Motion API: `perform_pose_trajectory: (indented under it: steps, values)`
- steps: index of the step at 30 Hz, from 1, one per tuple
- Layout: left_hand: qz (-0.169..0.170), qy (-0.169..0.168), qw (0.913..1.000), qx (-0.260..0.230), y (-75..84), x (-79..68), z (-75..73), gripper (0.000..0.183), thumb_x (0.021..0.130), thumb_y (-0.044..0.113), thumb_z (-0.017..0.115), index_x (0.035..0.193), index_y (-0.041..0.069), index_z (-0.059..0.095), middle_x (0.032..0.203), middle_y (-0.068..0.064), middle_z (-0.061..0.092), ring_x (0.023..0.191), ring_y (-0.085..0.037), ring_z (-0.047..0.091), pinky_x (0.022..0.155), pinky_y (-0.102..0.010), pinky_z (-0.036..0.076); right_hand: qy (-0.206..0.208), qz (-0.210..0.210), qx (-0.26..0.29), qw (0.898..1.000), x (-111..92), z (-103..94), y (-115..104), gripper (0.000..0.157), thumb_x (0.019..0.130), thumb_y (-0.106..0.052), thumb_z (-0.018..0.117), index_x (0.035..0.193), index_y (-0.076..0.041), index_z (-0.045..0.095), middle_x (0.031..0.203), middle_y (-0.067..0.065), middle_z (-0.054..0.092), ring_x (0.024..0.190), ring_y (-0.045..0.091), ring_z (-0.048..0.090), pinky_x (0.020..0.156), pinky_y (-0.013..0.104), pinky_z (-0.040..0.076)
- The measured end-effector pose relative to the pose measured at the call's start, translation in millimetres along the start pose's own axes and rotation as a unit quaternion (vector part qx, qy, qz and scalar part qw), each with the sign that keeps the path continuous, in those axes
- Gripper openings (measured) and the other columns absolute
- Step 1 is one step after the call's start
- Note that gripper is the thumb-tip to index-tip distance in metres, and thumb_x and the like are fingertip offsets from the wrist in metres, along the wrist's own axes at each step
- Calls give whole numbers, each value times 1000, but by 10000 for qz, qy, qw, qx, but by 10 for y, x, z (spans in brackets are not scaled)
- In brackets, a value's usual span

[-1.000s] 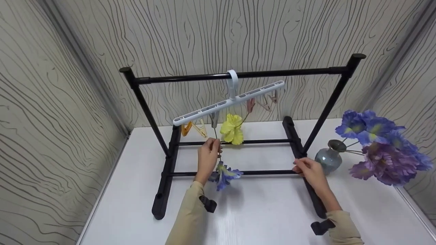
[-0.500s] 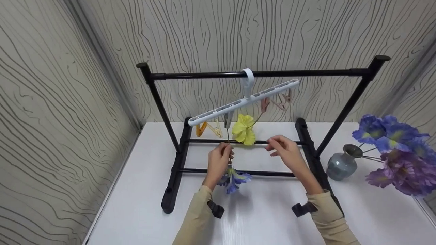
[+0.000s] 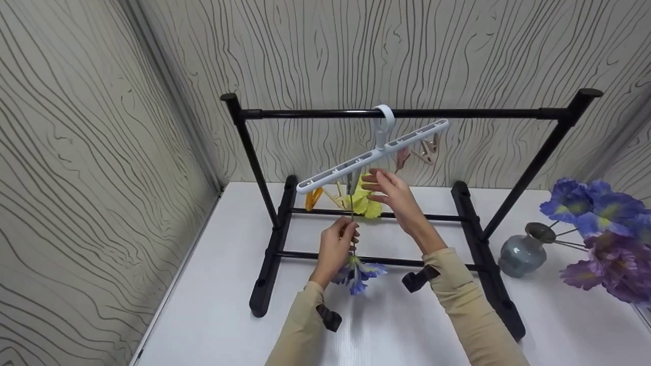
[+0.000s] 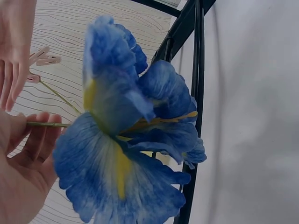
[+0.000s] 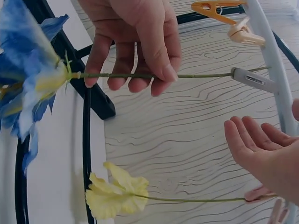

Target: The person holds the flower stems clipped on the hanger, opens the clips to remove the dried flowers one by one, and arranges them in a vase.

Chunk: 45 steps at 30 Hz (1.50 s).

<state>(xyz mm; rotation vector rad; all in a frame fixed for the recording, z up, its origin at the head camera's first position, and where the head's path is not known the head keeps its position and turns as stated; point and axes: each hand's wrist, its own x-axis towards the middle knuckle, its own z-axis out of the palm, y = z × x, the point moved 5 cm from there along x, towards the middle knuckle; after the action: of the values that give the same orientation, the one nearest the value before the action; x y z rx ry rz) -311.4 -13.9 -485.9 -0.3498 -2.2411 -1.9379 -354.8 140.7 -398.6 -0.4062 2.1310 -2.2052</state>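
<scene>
Currently I see the ruffled blue flower (image 4: 119,116) hanging head-down, its slim green stem (image 5: 201,75) near vertical into the grey plastic clip (image 5: 254,81), left hand (image 3: 335,246) pinching that stem below, right hand (image 3: 396,195) loose-fingered, holding nothing, nearer the clip.

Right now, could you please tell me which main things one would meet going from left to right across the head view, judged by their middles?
Rack's left post → orange clip → left hand → blue flower → right hand → blue-grey vase → purple flower.
</scene>
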Motion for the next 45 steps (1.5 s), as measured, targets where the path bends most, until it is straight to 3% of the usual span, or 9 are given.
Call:
perform_pose_trajectory:
  steps: [6, 13, 18, 21, 25, 27, 36, 41, 45]
  values:
    - [-167, -65, 9998, -96, -18, -24, 33, 15, 108, 9, 56, 102, 1, 67, 83, -7, 67, 76, -31, 69, 63, -43, 62, -271, 92, 761, 9967, 127, 132, 95, 45, 115, -26, 33, 144, 6, 45, 123, 12, 65, 114, 24, 66, 101, 41, 53]
    - [-273, -165, 9995, 29, -9, -29, 53, 16, 108, 12, 57, 101, 2, 66, 84, -12, 68, 71, -16, 66, 63, -34, 61, -643, -102, 1154, 9912, 183, 280, 115, 30, 115, -22, 33, 127, -6, 55, 113, 7, 71, 109, 23, 67, 97, 40, 53]
    - [-187, -150, 9997, 9, 18, -35, 75, 16, 108, 9, 55, 99, 0, 65, 83, -11, 67, 72, -24, 67, 64, -40, 62, -679, -177, 1163, 9907, 215, 323, 88, 29, 115, -19, 34, 119, -7, 60, 107, 6, 71, 105, 21, 67, 95, 37, 54]
    - [-55, -159, 9998, 116, 79, -59, 74, 16, 108, 8, 55, 97, 0, 64, 82, -11, 67, 72, -22, 66, 65, -44, 62, -668, -211, 1158, 9908, 235, 332, 71, 29, 114, -16, 35, 116, -6, 62, 104, 6, 72, 103, 20, 67, 95, 37, 53]
    - [109, -270, 9991, 293, 71, -98, 77, 16, 107, 9, 57, 97, 1, 66, 81, -8, 67, 70, -13, 64, 61, -35, 61, -446, -206, 1105, 9927, 254, 317, 56, 27, 114, -14, 37, 115, -2, 62, 100, 5, 72, 100, 18, 68, 93, 34, 53]
    - [118, -317, 9989, 314, 9, -129, 84, 15, 107, 9, 57, 98, 2, 67, 81, -4, 67, 72, -16, 66, 60, -30, 60, -292, -186, 1028, 9941, 261, 310, 53, 25, 114, -13, 39, 116, -1, 61, 98, 4, 71, 99, 16, 69, 92, 32, 53]
    - [159, -471, 9959, 749, -194, -429, 88, 14, 106, 9, 59, 100, 4, 70, 81, 1, 68, 71, -10, 66, 61, -23, 56, 35, -229, 430, 9988, 277, 274, 84, 31, 113, -16, 43, 130, 6, 57, 110, 10, 71, 102, 17, 69, 91, 32, 55]
    - [588, -246, 9830, 1724, -192, -477, 6, 11, 103, 6, 63, 107, 7, 73, 88, 0, 70, 78, -10, 66, 69, -25, 55, -210, -159, -299, 9992, 230, 239, 63, 38, 112, -19, 47, 137, 9, 52, 127, 27, 64, 112, 27, 67, 97, 37, 55]
    - [1058, 145, 9568, 2704, -111, -459, -93, 14, 98, 4, 69, 108, 11, 76, 89, 2, 68, 77, -10, 64, 67, -27, 54, -830, -14, -1061, 9909, 166, 214, 33, 43, 110, -20, 52, 139, 13, 51, 127, 30, 63, 114, 34, 67, 98, 41, 55]
